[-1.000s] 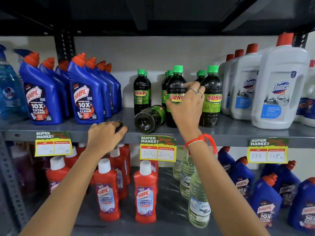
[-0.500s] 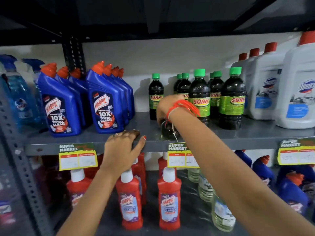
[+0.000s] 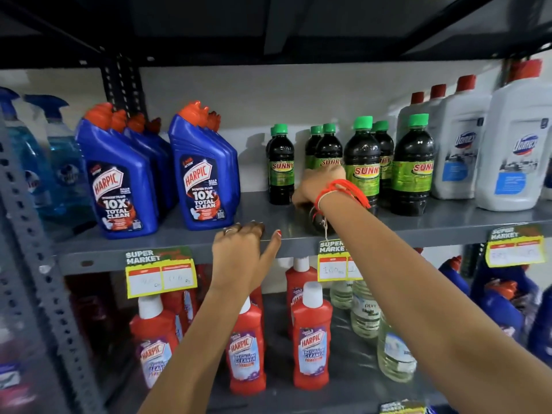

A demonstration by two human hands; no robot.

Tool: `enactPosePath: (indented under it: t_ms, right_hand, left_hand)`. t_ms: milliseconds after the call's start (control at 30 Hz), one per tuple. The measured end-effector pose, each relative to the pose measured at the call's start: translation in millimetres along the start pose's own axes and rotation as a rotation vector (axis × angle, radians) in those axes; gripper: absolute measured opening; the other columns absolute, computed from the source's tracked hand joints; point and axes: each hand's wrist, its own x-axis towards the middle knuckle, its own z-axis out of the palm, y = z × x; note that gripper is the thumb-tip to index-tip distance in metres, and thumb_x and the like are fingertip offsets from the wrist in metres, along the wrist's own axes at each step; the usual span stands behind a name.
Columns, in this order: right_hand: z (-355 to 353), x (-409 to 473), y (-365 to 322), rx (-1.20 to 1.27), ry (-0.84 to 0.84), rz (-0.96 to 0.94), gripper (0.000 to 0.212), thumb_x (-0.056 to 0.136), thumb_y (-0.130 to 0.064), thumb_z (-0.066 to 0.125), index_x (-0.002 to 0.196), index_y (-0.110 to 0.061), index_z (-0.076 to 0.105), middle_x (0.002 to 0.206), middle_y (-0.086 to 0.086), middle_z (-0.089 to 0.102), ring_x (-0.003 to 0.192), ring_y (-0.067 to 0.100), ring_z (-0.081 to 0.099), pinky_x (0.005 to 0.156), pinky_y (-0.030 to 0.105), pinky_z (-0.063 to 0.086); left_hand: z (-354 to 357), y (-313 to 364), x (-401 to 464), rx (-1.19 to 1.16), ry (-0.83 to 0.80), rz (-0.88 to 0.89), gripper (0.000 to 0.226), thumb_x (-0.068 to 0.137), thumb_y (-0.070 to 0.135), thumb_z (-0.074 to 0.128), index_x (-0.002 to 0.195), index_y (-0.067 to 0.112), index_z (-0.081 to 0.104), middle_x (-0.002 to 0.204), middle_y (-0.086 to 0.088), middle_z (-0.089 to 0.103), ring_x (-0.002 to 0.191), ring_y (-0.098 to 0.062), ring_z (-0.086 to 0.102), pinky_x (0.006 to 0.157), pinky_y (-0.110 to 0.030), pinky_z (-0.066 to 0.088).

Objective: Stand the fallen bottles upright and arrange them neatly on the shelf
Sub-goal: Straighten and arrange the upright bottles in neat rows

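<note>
My right hand [image 3: 318, 186] reaches over the fallen dark plastic bottle [image 3: 317, 222], which lies on its side on the grey metal shelf [image 3: 298, 234], base toward me. Fingers are hidden behind wrist and bottle, so can't tell if they've closed on it yet; prob. wrapping the body to tip it up. Just behind and right of that grip, the upright dark green-capped Sunny bottles [image 3: 361, 162] stand in a row, w/ a gap at front for this one. My left hand [image 3: 243, 255] rests loose on the shelf edge, holding nothing, prob. bracing me.
</note>
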Motion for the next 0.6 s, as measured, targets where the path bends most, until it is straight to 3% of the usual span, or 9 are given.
enactPosePath:
  t_ms: [100, 233, 433, 533, 600]
  right_hand:
    - [-4.4, -3.4, 2.3, 0.001, 0.229, 0.122, 0.039, 0.073, -0.04, 0.067, 0.103, -0.014, 0.063, 0.109, 0.007, 0.067, 0.105, 0.026, 0.062, 0.07, 0.027, 0.041]
    - [-9.6, -5.1, 9.8, 0.347, 0.496, 0.152, 0.047, 0.069, -0.031, 0.069, 0.106, -0.006, 0.055, 0.109, 0.014, 0.065, 0.104, 0.036, 0.062, 0.078, 0.034, 0.048]
    - [-17.2, -3.2, 15.4, 0.886, 0.584, 0.002, 0.081, 0.06, -0.027, 0.083, 0.13, -0.011, 0.046, 0.116, 0.007, 0.06, 0.109, 0.023, 0.056, 0.096, 0.036, 0.046]
    - [-6.2, -3.1, 14.5, 1.082, 0.585, -0.087, 0.079, 0.061, -0.014, 0.083, 0.127, -0.013, 0.041, 0.101, -0.006, 0.056, 0.094, 0.011, 0.053, 0.09, 0.021, 0.047]
    - [4.0, -2.8, 13.5, 1.124, 0.56, -0.161, 0.077, 0.062, -0.006, 0.081, 0.126, -0.013, 0.039, 0.093, -0.014, 0.049, 0.084, 0.0, 0.05, 0.072, -0.003, 0.04]
  left_hand:
    - [-0.6, 0.1, -1.2, -0.008, 0.002, -0.006, 0.051, 0.083, 0.048, 0.037, 0.085, 0.011, 0.071, 0.074, -0.008, 0.073, 0.07, -0.026, 0.066, 0.066, -0.032, 0.047]
    - [0.2, -0.5, -1.4, -0.01, -0.007, 0.002, 0.052, 0.084, 0.049, 0.036, 0.086, 0.011, 0.071, 0.075, -0.008, 0.073, 0.07, -0.025, 0.065, 0.066, -0.032, 0.047]
    - [1.4, -0.8, -1.5, -0.024, 0.011, -0.001, 0.053, 0.084, 0.05, 0.035, 0.088, 0.012, 0.072, 0.08, -0.006, 0.074, 0.072, -0.022, 0.067, 0.068, -0.034, 0.049]
    - [1.3, -0.1, -0.9, -0.038, 0.016, -0.006, 0.057, 0.083, 0.052, 0.032, 0.095, 0.013, 0.071, 0.089, -0.005, 0.075, 0.079, -0.022, 0.067, 0.071, -0.034, 0.049]
    - [1.4, 0.5, -0.6, -0.039, 0.017, -0.01, 0.059, 0.083, 0.053, 0.029, 0.096, 0.013, 0.071, 0.093, -0.005, 0.074, 0.082, -0.022, 0.067, 0.074, -0.035, 0.048]
